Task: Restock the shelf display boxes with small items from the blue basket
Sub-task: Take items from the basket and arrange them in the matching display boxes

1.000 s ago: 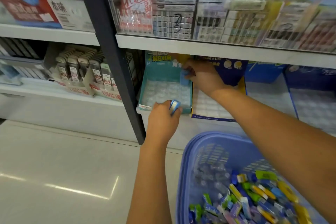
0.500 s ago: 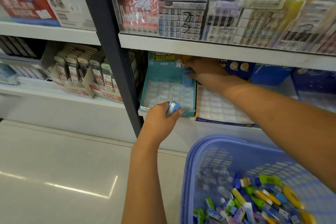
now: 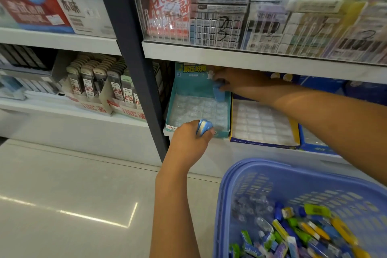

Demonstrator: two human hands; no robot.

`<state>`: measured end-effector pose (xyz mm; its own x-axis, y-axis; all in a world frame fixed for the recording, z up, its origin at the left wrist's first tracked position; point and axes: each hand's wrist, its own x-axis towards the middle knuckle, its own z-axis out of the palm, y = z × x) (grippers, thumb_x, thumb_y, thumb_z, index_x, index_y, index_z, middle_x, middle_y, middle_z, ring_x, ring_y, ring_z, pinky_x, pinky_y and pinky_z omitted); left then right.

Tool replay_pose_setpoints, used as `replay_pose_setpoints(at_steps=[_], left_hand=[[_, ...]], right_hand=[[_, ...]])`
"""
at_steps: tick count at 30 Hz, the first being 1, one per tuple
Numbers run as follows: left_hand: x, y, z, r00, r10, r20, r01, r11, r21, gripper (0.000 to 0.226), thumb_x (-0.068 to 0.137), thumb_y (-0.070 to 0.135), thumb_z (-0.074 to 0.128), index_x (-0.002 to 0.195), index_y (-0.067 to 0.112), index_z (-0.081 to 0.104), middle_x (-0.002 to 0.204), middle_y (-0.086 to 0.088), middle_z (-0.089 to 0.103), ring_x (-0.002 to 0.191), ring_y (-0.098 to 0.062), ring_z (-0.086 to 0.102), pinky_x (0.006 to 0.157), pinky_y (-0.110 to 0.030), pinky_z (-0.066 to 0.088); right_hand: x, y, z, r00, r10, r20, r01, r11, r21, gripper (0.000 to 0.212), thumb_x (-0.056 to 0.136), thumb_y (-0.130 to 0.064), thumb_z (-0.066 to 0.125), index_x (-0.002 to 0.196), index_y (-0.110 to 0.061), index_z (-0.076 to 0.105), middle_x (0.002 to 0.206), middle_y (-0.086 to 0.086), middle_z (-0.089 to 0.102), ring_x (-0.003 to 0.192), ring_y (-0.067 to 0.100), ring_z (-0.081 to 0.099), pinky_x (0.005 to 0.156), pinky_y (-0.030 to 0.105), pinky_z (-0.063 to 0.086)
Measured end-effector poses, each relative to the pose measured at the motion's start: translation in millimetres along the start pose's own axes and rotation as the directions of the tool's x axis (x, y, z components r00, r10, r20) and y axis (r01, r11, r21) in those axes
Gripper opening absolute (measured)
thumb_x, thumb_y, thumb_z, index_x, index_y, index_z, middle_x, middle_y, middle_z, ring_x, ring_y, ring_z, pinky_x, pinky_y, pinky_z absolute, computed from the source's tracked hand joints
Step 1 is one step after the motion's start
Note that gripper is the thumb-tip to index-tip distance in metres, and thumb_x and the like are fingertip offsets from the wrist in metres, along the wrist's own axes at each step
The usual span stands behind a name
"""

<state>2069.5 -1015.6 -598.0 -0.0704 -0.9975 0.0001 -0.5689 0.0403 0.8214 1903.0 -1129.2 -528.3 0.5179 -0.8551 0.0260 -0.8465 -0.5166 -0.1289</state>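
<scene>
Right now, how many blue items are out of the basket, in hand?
2. One in the right hand at the teal display box's back right corner; one gripped by the left hand at its front edge.

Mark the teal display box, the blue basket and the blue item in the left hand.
teal display box (image 3: 170, 109): head view, its left wall.
blue basket (image 3: 247, 168): head view, its far-left rim.
blue item in the left hand (image 3: 204, 126): head view, the exposed end above the curled fingers.

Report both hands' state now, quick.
Left hand: closed around a blue-and-white item.
Right hand: pinching a blue item at the teal display box.
</scene>
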Motion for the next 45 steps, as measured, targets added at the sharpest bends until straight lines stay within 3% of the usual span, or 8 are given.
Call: replay_pose_setpoints(at_steps=[6,21,27,29,32,35,39,45], left_hand=[[-0.9,-1.6,0.4,1.0,0.009,-0.025,-0.009,1.0,-0.015,0.033,0.091,0.033,0.058,0.064,0.019,0.047,0.055,0.005,0.041,0.05,-0.009,0.038,0.045,-0.011,0.033],[0.0,1.8,-3.4,0.999,-0.039,0.031,0.039,0.999,0.001,0.031,0.091,0.038,0.056,0.069,0.019,0.05,0.061,0.003,0.048,0.057,-0.011,0.044,0.051,-0.025,0.032],[-4.9,17.2,-10.2,0.999,-0.01,0.053,0.014,0.997,-0.076,0.03,0.091,0.038,0.058,0.095,0.009,0.065,0.073,-0.004,0.057,0.063,-0.015,0.048,0.059,-0.029,0.037],[-3.5,24.3,-13.6,0.999,0.039,0.019,-0.037,0.993,-0.111,0.025,0.092,0.036,0.057,0.099,0.014,0.066,0.072,0.001,0.057,0.061,-0.01,0.047,0.058,-0.027,0.037],[-0.4,39.7,-22.9,0.994,0.083,0.076,-0.062,0.968,-0.245,0.015,0.093,0.031,0.057,0.086,0.02,0.062,0.069,0.003,0.059,0.054,-0.001,0.053,0.056,-0.022,0.046],[6.0,50.1,-25.4,0.987,0.07,0.141,-0.04,0.978,-0.205,0.023,0.088,0.03,0.065,0.078,0.01,0.063,0.062,0.001,0.059,0.047,-0.002,0.052,0.051,-0.019,0.043],[18.7,52.8,-21.0,0.992,0.042,0.118,-0.025,0.989,-0.143,0.04,0.081,0.035,0.072,0.105,0.005,0.064,0.086,-0.002,0.065,0.081,-0.019,0.063,0.061,-0.014,0.043],[20.1,26.0,4.4,0.963,-0.072,0.261,-0.085,0.835,0.543,0.072,0.094,0.053,0.044,0.15,0.013,0.022,0.158,-0.01,0.019,0.143,-0.028,0.022,0.115,-0.038,0.022]], right_hand=[[0.6,5.0,0.2,0.992,0.122,0.035,-0.125,0.985,0.12,0.03,0.09,-0.018,0.059,0.116,-0.004,0.065,0.123,0.011,0.061,0.108,0.027,0.056,0.091,0.031,0.039],[-19.3,-3.2,25.4,0.932,0.303,-0.198,-0.268,0.946,0.184,0.029,0.096,-0.021,0.051,0.105,0.006,0.059,0.114,0.022,0.056,0.11,0.032,0.049,0.086,0.03,0.035],[-24.4,-21.6,3.0,0.961,0.275,-0.026,-0.275,0.961,0.002,0.038,0.096,-0.024,0.045,0.132,-0.012,0.051,0.137,0.012,0.047,0.123,0.028,0.045,0.1,0.029,0.037],[-36.7,-31.4,-3.8,0.968,0.248,-0.045,-0.233,0.948,0.218,0.044,0.095,-0.026,0.051,0.139,-0.026,0.044,0.13,0.007,0.054,0.111,0.016,0.054,0.091,0.024,0.043],[-67.7,-45.8,-13.3,0.996,0.088,-0.005,-0.056,0.675,0.736,0.032,0.091,-0.024,0.06,0.122,-0.032,0.059,0.108,-0.008,0.067,0.094,-0.002,0.062,0.081,0.01,0.048],[-85.8,-43.9,-14.5,0.998,0.049,-0.04,0.007,0.54,0.842,0.036,0.082,-0.007,0.069,0.11,-0.031,0.065,0.106,-0.008,0.07,0.099,0.001,0.065,0.09,0.015,0.05],[-81.6,-27.7,-12.8,0.957,0.261,-0.123,-0.031,0.517,0.855,0.032,0.078,-0.002,0.072,0.105,-0.018,0.068,0.098,0.003,0.07,0.089,0.011,0.065,0.083,0.015,0.052],[-48.3,-9.6,2.2,0.912,0.333,-0.241,-0.197,0.868,0.456,0.03,0.092,-0.007,0.056,0.121,-0.009,0.063,0.126,0.012,0.061,0.115,0.027,0.055,0.093,0.015,0.033]])
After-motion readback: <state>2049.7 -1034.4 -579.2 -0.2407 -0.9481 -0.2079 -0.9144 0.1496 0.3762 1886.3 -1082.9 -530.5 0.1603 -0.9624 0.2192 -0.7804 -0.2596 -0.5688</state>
